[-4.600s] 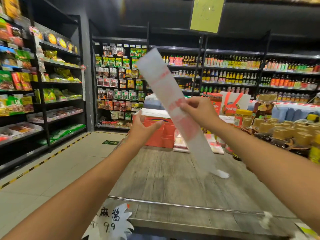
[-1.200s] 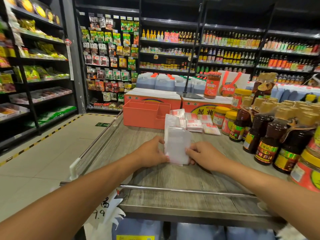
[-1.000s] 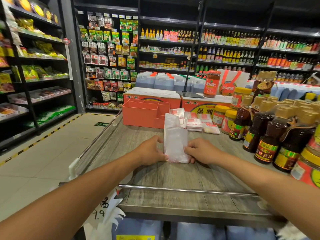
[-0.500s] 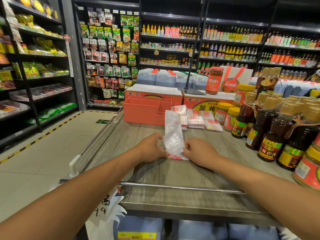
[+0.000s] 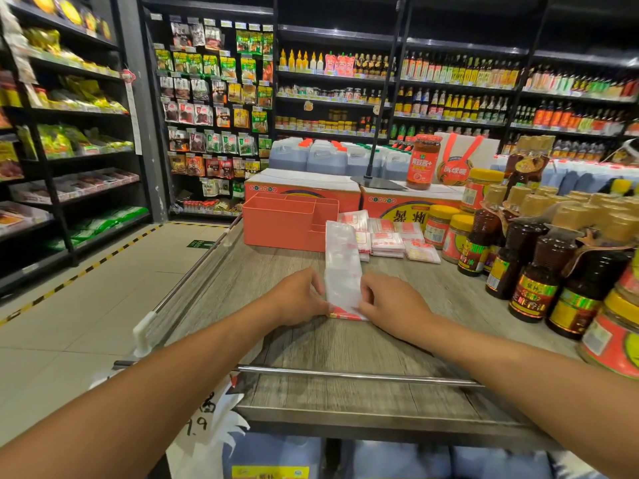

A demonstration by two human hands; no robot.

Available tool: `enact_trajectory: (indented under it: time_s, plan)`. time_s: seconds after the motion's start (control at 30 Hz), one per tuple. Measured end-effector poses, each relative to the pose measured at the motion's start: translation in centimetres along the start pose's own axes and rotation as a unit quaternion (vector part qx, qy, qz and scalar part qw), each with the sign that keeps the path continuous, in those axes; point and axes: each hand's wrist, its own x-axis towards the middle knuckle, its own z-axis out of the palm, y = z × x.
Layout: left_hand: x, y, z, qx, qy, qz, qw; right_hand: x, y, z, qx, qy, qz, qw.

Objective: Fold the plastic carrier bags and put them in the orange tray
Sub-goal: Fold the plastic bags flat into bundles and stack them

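Tray of orange plastic, the orange tray [image 5: 287,223], stands toward the far left of the table [image 5: 311,347], its divided compartments open upward; from this angle I cannot tell what lies in them. Just to its right sits a small heap of folded bags [image 5: 387,242], white with red print. Behind both stand two orange cartons [image 5: 304,188], and a tall red jar [image 5: 423,160] stands on the right-hand one.

The carrier bag [image 5: 342,267] lies on the table as a long narrow strip, its far end close to the tray's right corner and its near end between the hands. The left hand [image 5: 301,299] pinches the strip's left edge and the right hand [image 5: 390,305] pinches its right edge, fingers curled onto the plastic, the two hands close together with only the strip's width between them. A red-printed fold shows at the near end.

Bare wood-grain board lies in front of the hands as far as a metal rail [image 5: 345,375] along the near edge; a second rail [image 5: 193,278] runs down the left side. On the right, dark sauce bottles [image 5: 539,271] and yellow-lidded jars [image 5: 439,229] crowd the table, near the right forearm.

A paper price tag [image 5: 207,420] hangs below the near edge. Left of the table is tiled floor [image 5: 86,305] with a yellow-and-black stripe, and stocked shelves [image 5: 345,81] line the walls.
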Motion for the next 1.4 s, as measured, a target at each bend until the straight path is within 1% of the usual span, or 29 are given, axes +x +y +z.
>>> enact_trajectory:
  time_s: [0.1,0.17,0.23,0.3,0.4,0.53,0.83,1.03,1.23,1.3,1.4]
  plan:
    - [0.1,-0.2,0.0,-0.013,-0.007,0.016,1.0,0.0,-0.1,0.2,-0.014,-0.001,-0.008,1.0]
    - [0.2,-0.3,0.0,-0.017,-0.011,0.01,1.0,0.0,-0.1,0.0,0.005,0.014,-0.022,1.0]
    - [0.3,-0.3,0.1,-0.016,-0.013,0.008,1.0,0.0,-0.1,-0.2,0.03,0.01,-0.038,0.999]
    - [0.4,-0.3,0.1,-0.013,-0.02,0.012,1.0,0.2,-0.1,-0.4,0.025,-0.015,-0.05,0.998]
    - [0.6,-0.4,0.1,-0.005,-0.029,0.013,0.999,1.0,-0.3,-0.6,-0.037,-0.07,-0.05,0.996]
    - [0.9,-0.7,0.2,-0.004,-0.03,0.013,0.999,2.0,-0.6,-0.9,-0.122,-0.129,-0.025,0.984]
    - [1.0,-1.0,0.3,0.009,-0.027,0.02,0.999,5.4,0.0,-0.5,-0.182,-0.198,0.053,0.962]
    - [1.2,-1.2,0.3,0.007,-0.024,0.028,0.999,8.1,1.6,0.5,-0.175,-0.223,0.097,0.954]
    - [1.4,-1.4,0.3,-0.008,-0.029,0.022,0.999,8.4,1.3,0.8,-0.195,-0.23,0.096,0.949]
    - [1.5,-1.5,0.3,-0.013,-0.029,0.021,0.999,8.3,1.5,0.5,-0.17,-0.219,0.101,0.955]
    - [1.5,-1.5,0.4,-0.017,-0.029,0.021,0.999,7.7,1.9,-0.4,-0.076,-0.171,0.097,0.978]
